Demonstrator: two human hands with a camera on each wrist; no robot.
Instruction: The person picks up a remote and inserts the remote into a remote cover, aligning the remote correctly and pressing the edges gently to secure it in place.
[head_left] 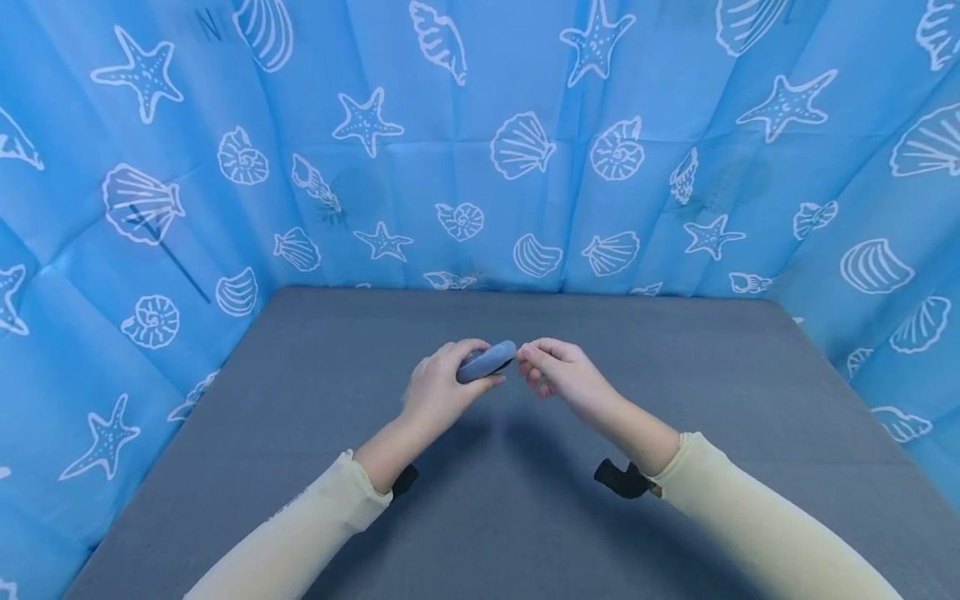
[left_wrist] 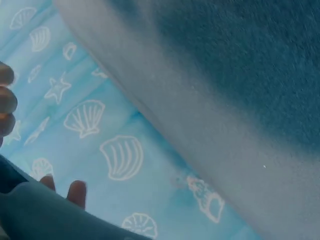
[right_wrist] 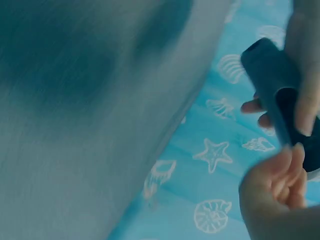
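My left hand (head_left: 441, 379) grips a smooth blue-grey oblong object (head_left: 489, 361) with rounded ends, its thumb on the near side and its fingers around the far side. The right wrist view shows a dark oval recess (right_wrist: 287, 102) in the object's face, partly covered by the left hand's thumb. My right hand (head_left: 562, 373) has thumb and forefinger pinched together right at the object's end, its other fingers curled. In the left wrist view, the object (left_wrist: 60, 220) fills the lower left corner, with two fingertips (left_wrist: 77, 193) showing past its edge. What kind of object it is I cannot tell.
Both hands are raised over a grey cloth-covered table (head_left: 360, 325). A blue curtain (head_left: 465, 100) with white shells and starfish surrounds its back and sides. Near each pale sleeve (head_left: 750, 508) a black wrist mount (head_left: 624, 480) sticks out below the forearm.
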